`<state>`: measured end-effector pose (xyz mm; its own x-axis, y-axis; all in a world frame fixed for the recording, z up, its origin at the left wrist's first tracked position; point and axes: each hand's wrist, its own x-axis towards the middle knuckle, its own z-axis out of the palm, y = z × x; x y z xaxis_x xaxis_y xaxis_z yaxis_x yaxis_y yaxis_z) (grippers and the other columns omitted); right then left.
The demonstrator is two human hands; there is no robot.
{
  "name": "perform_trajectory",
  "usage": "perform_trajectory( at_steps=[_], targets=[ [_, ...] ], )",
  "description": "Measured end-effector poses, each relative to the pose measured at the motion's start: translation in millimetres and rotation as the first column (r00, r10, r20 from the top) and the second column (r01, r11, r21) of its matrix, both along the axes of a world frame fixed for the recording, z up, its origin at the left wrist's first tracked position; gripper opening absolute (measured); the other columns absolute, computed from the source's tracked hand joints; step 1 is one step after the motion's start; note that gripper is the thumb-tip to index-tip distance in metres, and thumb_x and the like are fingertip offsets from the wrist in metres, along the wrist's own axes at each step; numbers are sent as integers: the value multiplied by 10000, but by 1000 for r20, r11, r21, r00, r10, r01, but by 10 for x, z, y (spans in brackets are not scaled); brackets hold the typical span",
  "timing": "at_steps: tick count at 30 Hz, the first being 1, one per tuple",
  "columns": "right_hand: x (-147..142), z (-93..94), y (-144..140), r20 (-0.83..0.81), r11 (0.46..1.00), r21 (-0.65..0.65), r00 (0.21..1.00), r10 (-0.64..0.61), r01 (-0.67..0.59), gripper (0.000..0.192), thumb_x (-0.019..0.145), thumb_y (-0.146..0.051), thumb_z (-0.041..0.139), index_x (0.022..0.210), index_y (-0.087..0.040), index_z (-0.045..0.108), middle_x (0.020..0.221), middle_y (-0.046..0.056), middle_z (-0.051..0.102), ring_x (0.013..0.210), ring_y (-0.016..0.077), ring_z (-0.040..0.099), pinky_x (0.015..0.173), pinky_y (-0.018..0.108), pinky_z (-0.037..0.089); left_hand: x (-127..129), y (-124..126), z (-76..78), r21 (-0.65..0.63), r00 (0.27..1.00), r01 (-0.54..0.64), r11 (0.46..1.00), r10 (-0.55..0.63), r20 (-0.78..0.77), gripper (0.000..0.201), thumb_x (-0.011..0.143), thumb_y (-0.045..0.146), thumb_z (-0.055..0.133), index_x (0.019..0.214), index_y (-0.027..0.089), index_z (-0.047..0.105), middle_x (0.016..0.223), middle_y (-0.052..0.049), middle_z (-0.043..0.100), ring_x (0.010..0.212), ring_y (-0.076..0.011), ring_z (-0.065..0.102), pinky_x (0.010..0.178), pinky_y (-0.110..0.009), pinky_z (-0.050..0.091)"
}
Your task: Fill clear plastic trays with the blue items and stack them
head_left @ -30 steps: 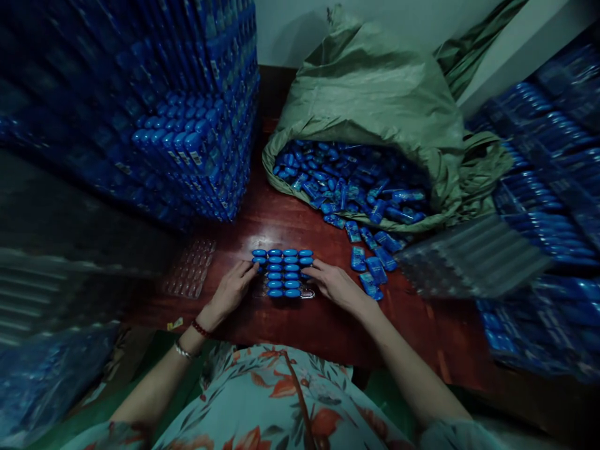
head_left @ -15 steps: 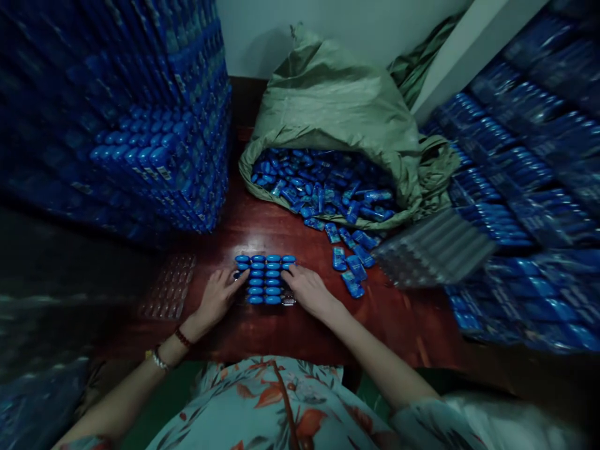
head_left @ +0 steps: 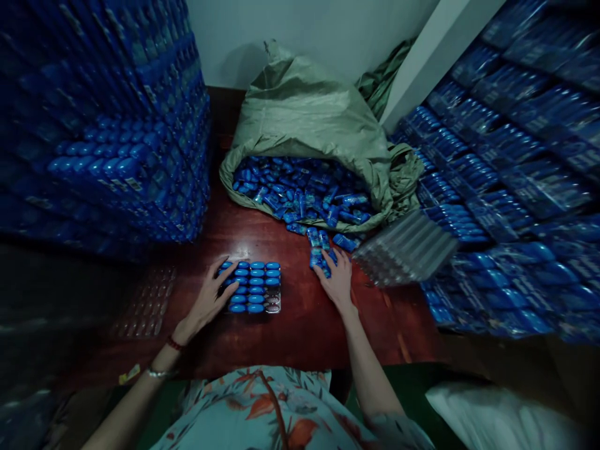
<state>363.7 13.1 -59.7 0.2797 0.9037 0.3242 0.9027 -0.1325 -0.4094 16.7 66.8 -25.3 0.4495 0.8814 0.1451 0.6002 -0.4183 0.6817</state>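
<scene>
A clear plastic tray (head_left: 274, 305) lies on the dark red wooden table (head_left: 304, 331), its pockets filled with small blue oval items (head_left: 257, 282) except a few at the near right corner. My left hand (head_left: 209, 299) rests with spread fingers on the tray's left edge. My right hand (head_left: 336, 279) lies over several loose blue items (head_left: 317, 248) spilled from the open green sack (head_left: 304, 119). Whether its fingers have closed on one is hidden.
Tall stacks of filled blue trays (head_left: 117, 125) rise on the left and also on the right (head_left: 506, 187). A pile of empty clear trays (head_left: 405, 250) leans at the right. One empty tray (head_left: 147, 303) lies left of my hand. The sack holds many blue items (head_left: 300, 187).
My right hand left the tray's right edge and moved right and away to the loose blue items by the sack. The left hand stayed on the tray. The view turned rightwards.
</scene>
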Motion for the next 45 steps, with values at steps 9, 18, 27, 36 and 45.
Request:
perform_trajectory(
  at_steps=[9,18,27,36,45],
  targets=[
    [-767,37,854,-104,885,-79,887,450,-458,454,822,-436,584,1225,-227,581,1348,88,493,1304,257,327,1074,459,262,77,-265,-79,-59,995,-16,998,22,95,422,918,346,438,1333,273,434,1381,-93,327,1287,-231,362,1080,-442,330],
    [-876,73,1172,-354,934,1,873,335,-358,457,935,-248,226,1276,-176,521,1206,104,608,1122,204,535,959,404,408,123,-29,-19,-48,938,-203,978,208,276,346,933,314,398,1239,193,505,1194,-107,525,1087,-188,535,927,-356,467],
    [-922,312,1452,-231,821,-297,871,434,-488,332,756,-233,639,1078,-156,612,1081,121,608,1010,229,566,903,363,414,473,986,-5,69,879,380,922,-337,-337,462,722,245,699,1164,184,579,1165,-113,494,983,-233,557,850,-334,468],
    [-726,546,832,-427,913,-108,847,315,-394,397,903,-252,391,1285,-159,336,1035,103,611,901,192,599,841,354,453,74,890,-10,108,953,226,968,-197,-229,384,845,128,460,1225,130,517,1191,-136,560,1076,-222,542,968,-378,417],
    [-402,758,-729,-568,854,-290,796,208,-431,277,817,-409,565,1017,-218,582,809,14,644,671,168,597,603,275,484,-676,-507,221,-8,989,-151,989,151,-3,300,892,313,467,1154,185,536,957,-63,597,828,-170,590,747,-303,504]
  ],
)
